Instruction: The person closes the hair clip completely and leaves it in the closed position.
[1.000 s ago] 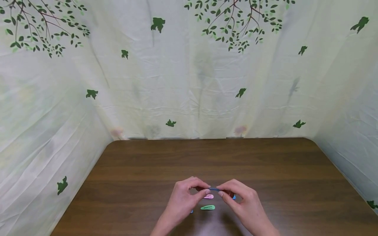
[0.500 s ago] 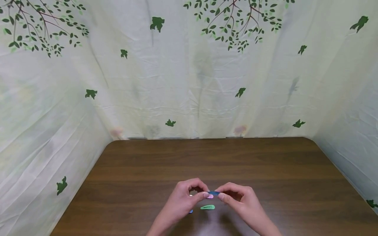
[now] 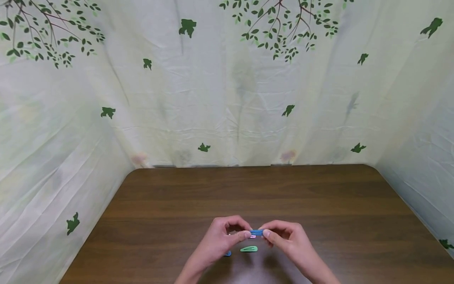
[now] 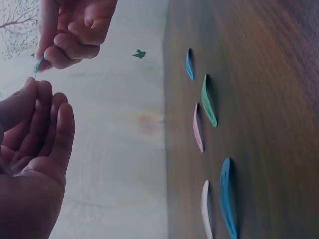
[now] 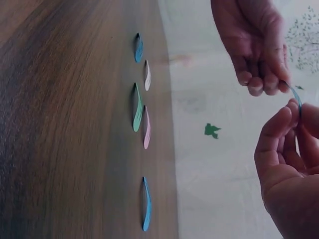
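A blue snap hair clip (image 3: 257,232) is held above the table between both hands, its slotted face toward the head camera. My left hand (image 3: 221,238) pinches one end between thumb and fingertips; my right hand (image 3: 293,242) pinches the other end the same way. The left wrist view shows the held clip (image 4: 38,65) almost edge-on, and in the right wrist view the clip (image 5: 296,94) looks slightly bowed. Below the hands lie a green clip (image 3: 249,249), a pink clip (image 3: 253,236) partly hidden, and a blue clip (image 3: 227,253) partly behind the left hand.
On the brown wooden table (image 3: 248,189), the wrist views also show a white clip (image 4: 206,209) and a second blue clip (image 5: 146,204), toward the right. A pale curtain (image 3: 227,98) with leaf and bird prints hangs behind the table and along both sides.
Both hands have come down slightly while keeping their pinch on the blue hair clip. The clip has turned from nearly edge-on to showing its slotted face.
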A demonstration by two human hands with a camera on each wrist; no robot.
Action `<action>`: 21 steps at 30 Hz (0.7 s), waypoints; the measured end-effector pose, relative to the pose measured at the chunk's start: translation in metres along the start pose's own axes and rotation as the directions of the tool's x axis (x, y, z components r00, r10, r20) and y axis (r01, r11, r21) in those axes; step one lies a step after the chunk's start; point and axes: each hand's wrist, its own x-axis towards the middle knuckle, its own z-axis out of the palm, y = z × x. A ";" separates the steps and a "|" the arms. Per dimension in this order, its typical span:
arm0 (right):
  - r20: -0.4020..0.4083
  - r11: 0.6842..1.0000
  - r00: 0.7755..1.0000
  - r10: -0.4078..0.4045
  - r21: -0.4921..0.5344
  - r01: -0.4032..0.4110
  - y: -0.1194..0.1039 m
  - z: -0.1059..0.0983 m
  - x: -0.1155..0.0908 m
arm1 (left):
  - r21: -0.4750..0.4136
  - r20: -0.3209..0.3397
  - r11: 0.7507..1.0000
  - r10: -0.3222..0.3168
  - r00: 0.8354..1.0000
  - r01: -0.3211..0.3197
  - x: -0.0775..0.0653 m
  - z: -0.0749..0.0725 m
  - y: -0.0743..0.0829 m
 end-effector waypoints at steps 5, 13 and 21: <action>-0.065 0.995 0.995 0.070 0.073 -0.065 0.000 0.002 0.002 | 0.107 -0.061 0.994 0.024 0.998 -0.018 0.000 0.003 0.002; -0.077 0.979 0.987 0.144 0.160 -0.130 0.000 0.001 0.003 | 0.209 -0.092 0.972 0.133 0.987 -0.111 0.000 0.005 -0.001; -0.092 0.992 0.992 0.081 -0.086 -0.089 -0.004 -0.003 0.001 | 0.244 -0.110 0.960 0.168 0.980 -0.137 0.001 0.008 -0.003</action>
